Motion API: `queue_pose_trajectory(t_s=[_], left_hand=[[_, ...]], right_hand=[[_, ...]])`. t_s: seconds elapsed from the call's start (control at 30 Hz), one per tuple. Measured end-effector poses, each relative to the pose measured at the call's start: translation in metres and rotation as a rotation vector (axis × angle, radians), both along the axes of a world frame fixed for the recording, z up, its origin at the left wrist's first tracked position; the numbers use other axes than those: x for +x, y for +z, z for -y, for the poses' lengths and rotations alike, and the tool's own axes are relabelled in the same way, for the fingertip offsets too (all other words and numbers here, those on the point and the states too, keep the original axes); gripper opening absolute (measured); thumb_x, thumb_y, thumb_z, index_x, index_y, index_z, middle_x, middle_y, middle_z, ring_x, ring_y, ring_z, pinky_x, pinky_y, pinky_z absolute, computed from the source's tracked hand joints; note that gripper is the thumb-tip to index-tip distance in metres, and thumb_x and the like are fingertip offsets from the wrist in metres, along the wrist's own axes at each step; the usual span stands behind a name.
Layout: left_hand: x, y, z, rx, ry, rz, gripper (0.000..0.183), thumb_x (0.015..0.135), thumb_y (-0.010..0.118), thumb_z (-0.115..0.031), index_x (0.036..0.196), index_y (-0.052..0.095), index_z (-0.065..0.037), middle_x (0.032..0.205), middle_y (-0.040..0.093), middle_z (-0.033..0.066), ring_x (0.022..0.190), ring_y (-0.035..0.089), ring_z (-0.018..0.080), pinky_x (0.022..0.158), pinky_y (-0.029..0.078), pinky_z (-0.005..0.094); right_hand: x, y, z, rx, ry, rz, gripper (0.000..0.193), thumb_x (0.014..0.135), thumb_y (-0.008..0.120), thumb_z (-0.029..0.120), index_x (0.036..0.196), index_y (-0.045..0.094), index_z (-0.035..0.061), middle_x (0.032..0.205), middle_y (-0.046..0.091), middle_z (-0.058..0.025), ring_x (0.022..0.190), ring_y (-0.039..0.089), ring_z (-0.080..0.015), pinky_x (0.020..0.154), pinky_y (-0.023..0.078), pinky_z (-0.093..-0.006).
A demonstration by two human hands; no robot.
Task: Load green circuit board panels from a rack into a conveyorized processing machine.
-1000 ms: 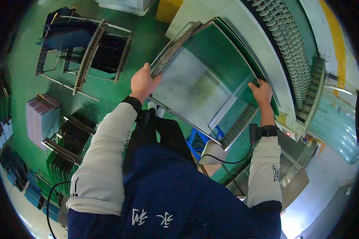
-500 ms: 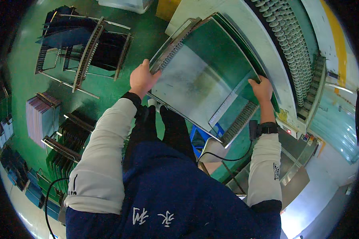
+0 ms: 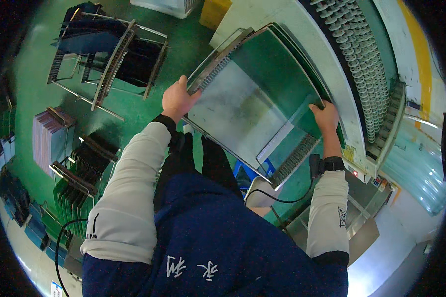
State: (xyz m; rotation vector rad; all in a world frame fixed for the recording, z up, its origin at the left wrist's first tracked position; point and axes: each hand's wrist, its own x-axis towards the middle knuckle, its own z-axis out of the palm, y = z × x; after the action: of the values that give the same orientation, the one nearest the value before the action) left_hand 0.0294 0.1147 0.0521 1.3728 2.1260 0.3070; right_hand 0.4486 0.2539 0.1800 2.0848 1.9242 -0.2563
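Observation:
A slotted metal rack [image 3: 295, 161] is tilted in front of my body, with toothed rails along its upper left and lower right sides. It carries flat panels; the front panel [image 3: 243, 101] is glossy, pale in the middle and green toward the far side. Further green panel edges show behind it on the right. My left hand [image 3: 178, 99] is closed around the rack's left rail, thumb over the top. On the opposite side, my right hand [image 3: 326, 118] grips the right edge of the panel, its thumb on the front face and its other fingers hidden behind.
Beside the rack on the right stands a large pale machine [image 3: 287, 22] with rows of white rollers [image 3: 354, 59]. On the green floor at left are a rack of dark panels [image 3: 107, 54], a pinkish-white sheet stack [image 3: 55, 141] and more filled racks [image 3: 79, 173]. A blue stool [image 3: 245, 173] is below.
The rack has shifted slightly nearer, its lower corner swinging a little left. The surroundings have moved slightly in view. Both hands keep their grip.

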Motion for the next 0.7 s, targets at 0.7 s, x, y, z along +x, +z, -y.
queue_pose_trajectory(t_s=[0.7], left_hand=[[-0.001, -0.002, 0.002, 0.024, -0.023, -0.001, 0.049, 0.075, 0.070, -0.044, 0.097, 0.052, -0.004, 0.087, 0.067, 0.0192, 0.083, 0.066, 0.0380, 0.072, 0.052, 0.0474]], right_hand=[[0.010, -0.009, 0.000, 0.090, 0.057, -0.011, 0.060, 0.075, 0.073, 0.045, 0.115, 0.067, 0.0005, 0.110, 0.067, -0.0218, 0.104, 0.064, -0.0374, 0.091, 0.049, -0.0435]])
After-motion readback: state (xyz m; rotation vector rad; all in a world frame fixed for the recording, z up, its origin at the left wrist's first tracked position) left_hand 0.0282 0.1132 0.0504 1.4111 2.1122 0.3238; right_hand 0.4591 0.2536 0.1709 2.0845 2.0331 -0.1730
